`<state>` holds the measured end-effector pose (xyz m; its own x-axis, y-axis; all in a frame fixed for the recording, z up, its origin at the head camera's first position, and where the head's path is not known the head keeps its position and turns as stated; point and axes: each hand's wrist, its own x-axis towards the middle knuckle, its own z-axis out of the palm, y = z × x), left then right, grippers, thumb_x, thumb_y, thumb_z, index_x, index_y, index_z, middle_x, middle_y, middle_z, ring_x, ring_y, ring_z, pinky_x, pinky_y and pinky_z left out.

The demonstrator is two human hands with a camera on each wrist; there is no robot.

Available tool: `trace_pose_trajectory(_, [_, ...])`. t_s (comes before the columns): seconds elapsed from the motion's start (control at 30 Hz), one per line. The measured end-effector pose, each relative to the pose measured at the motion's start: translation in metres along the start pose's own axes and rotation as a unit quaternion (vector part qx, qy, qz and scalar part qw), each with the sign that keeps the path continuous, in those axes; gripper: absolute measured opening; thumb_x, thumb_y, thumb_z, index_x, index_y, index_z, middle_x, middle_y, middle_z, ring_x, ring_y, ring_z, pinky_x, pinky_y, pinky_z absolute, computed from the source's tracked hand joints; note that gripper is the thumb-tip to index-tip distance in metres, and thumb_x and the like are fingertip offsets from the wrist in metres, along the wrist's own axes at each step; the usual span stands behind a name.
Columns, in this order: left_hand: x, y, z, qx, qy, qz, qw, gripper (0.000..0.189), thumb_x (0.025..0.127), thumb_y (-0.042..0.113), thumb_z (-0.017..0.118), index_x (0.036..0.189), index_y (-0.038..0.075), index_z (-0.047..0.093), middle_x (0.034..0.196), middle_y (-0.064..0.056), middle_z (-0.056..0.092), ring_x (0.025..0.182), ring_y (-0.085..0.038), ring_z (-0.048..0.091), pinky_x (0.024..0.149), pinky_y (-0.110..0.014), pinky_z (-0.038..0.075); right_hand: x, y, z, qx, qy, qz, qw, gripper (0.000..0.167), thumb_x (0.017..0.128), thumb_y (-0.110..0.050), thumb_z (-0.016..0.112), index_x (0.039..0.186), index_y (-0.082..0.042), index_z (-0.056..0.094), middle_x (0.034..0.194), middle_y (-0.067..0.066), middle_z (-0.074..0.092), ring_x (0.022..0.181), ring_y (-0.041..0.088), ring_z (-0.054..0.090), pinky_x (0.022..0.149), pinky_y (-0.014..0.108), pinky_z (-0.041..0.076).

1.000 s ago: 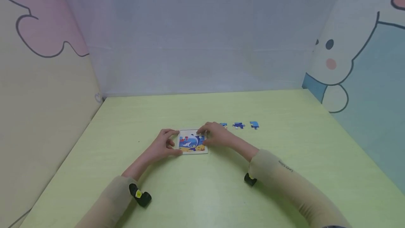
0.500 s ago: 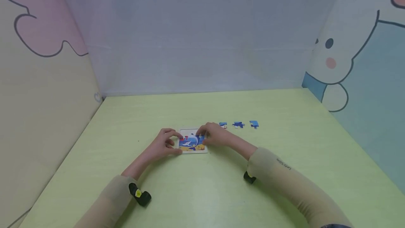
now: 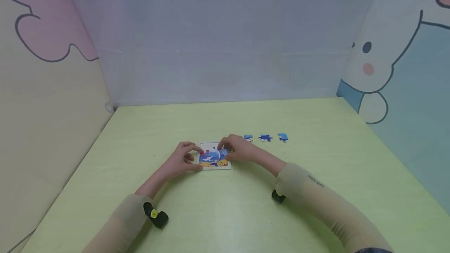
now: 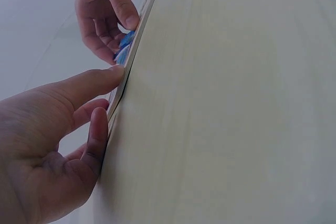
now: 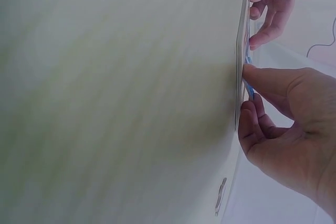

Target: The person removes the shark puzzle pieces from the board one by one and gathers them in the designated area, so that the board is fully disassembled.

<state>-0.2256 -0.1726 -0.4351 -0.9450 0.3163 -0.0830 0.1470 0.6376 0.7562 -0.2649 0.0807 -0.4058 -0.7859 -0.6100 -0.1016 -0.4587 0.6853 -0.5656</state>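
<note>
A small square jigsaw puzzle board point(image 3: 216, 168) with a white rim lies flat on the table, partly filled with a blue-and-yellow sea picture. My left hand point(image 3: 177, 161) holds its left side, thumb at the near corner and index finger over the left part of the picture. At the right side of the board, my right hand point(image 3: 239, 148) pinches a blue puzzle piece point(image 5: 250, 83) between thumb and fingers. In the right wrist view that piece stands slightly tilted against the board. The far part of the board shows bare white, and my right fingers hide its upper right corner.
Three loose puzzle pieces lie in a row beyond and right of the board: one partly behind my right hand point(image 3: 248, 138), a dark blue middle piece point(image 3: 265, 138) and a light blue right piece point(image 3: 283, 137). Cloth walls stand around the pale green table point(image 3: 225, 214).
My left index finger has shifted from the board's left edge onto the picture. The right hand stays at the same place with the piece, with barely any movement.
</note>
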Motion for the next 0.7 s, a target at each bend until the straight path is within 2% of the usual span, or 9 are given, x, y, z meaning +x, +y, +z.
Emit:
trace_pose_trajectory(0.4, [0.0,0.0,0.001,-0.005,-0.001,-0.005,1.0,0.044,0.082,0.023,0.081,0.123,0.02,0.065,0.151,-0.016,0.029,0.101,-0.022,0.056,0.087,-0.032,0.051,0.006,0.01,-0.006,-0.018,-0.042,-0.032,0.9984,0.035,0.089,-0.013,0.072,0.124,-0.012,0.068,0.106,0.003,0.062,0.093,0.015,0.054,0.084,0.027,0.048])
trace_pose_trajectory(0.7, [-0.001,0.001,0.0,-0.005,0.0,-0.002,1.0,0.043,0.082,0.023,0.081,0.122,0.02,0.065,0.151,-0.017,0.029,0.1,-0.022,0.056,0.086,-0.032,0.051,0.006,0.012,-0.006,-0.003,-0.026,-0.053,0.9983,0.036,0.085,-0.011,0.073,0.12,-0.009,0.07,0.1,0.004,0.062,0.087,0.016,0.053,0.076,0.023,0.046])
